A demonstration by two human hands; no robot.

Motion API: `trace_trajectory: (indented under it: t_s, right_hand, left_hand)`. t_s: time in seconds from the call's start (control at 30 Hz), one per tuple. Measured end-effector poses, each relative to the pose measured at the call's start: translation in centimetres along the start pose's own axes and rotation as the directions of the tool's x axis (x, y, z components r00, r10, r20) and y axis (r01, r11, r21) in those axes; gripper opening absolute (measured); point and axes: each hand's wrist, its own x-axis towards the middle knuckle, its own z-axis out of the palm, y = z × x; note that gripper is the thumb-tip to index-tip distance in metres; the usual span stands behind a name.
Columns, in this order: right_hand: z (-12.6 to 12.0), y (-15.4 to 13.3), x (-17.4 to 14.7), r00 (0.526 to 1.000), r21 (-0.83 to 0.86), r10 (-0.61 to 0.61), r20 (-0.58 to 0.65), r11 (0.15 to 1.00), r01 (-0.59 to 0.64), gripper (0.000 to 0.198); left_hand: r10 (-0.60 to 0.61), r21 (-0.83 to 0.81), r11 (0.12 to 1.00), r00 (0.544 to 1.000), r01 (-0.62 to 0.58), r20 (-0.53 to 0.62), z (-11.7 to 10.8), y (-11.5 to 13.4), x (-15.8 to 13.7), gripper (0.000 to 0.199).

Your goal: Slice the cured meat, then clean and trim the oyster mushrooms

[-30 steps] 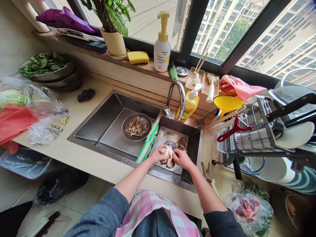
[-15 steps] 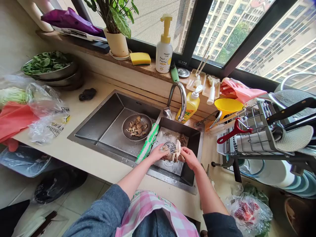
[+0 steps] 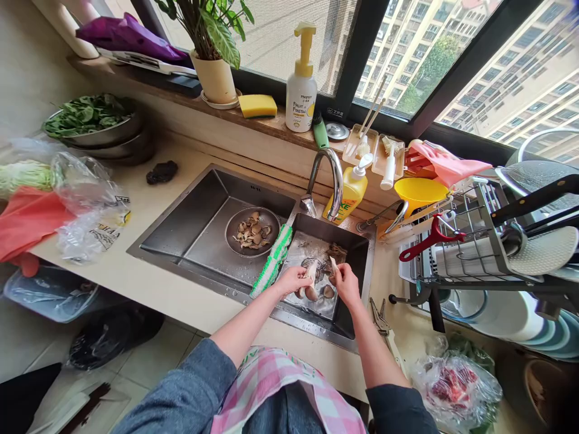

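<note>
Below frame centre, we note left hand (image 3: 293, 281), fingers clamped on a grey-brown mushroom cluster (image 3: 310, 292), right hand (image 3: 347, 285), fingers pinching apparently a whitish mushroom strip (image 3: 333, 265).

Mushroom clump (image 3: 311, 293) partly hidden by left fingers (image 3: 299, 278); mushroom piece (image 3: 334, 265) partly by right fingers (image 3: 342, 279). Yellow bottle (image 3: 355, 187) partly behind faucet (image 3: 337, 178). Small print (image 3: 299, 119) on white bottle (image 3: 301, 90) too tiny to read. Plant (image 3: 222, 37) cut off by top edge, cabbage (image 3: 25, 178) by left, black handle (image 3: 538, 199) by right.

Hands (image 3: 293, 281) holding mushroom pieces (image 3: 311, 293) over the smaller basin (image 3: 359, 255), bowl (image 3: 231, 227) of torn mushrooms (image 3: 254, 232) in the larger basin (image 3: 194, 238)
</note>
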Motion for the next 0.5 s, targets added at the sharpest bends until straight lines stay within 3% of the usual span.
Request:
trace_trajectory:
  t_s: [0.03,0.1,0.2,0.27,0.37,0.5]
  right_hand:
    - [0.0,0.1,0.0,0.999,0.042,0.037,-0.004,0.998,-0.037,0.023]
    - [0.5,0.0,-0.2,0.99,0.199,0.082,0.112,0.975,-0.103,0.028]
    - [1.7,-0.8,-1.1,0.922,0.404,0.072,0.379,0.884,-0.235,0.038]
    - [2.0,-1.1,-1.4,0.875,0.434,0.061,0.48,0.85,-0.297,0.041]
    - [1.6,-0.8,-1.2,0.889,0.403,0.111,0.444,0.861,-0.309,0.039]
    - [0.8,0.0,-0.7,0.928,0.422,0.192,0.319,0.848,-0.32,0.036]
  left_hand:
    - [0.003,-0.017,1.0,1.0,-0.004,-0.024,0.0,0.0,-0.1,0.032]
    - [0.037,-0.053,0.998,0.999,-0.038,-0.024,0.3,0.0,-0.2,0.035]
    - [0.12,-0.097,0.989,0.991,-0.114,0.058,0.9,0.0,-0.4,0.04]
    - [0.156,-0.126,0.982,0.98,-0.14,0.122,0.9,0.0,-0.5,0.042]
    - [0.141,-0.135,0.984,0.975,-0.118,0.174,0.2,-0.1,-0.6,0.048]
    - [0.111,-0.086,0.991,0.992,-0.106,0.059,-0.2,-0.3,-0.4,0.044]
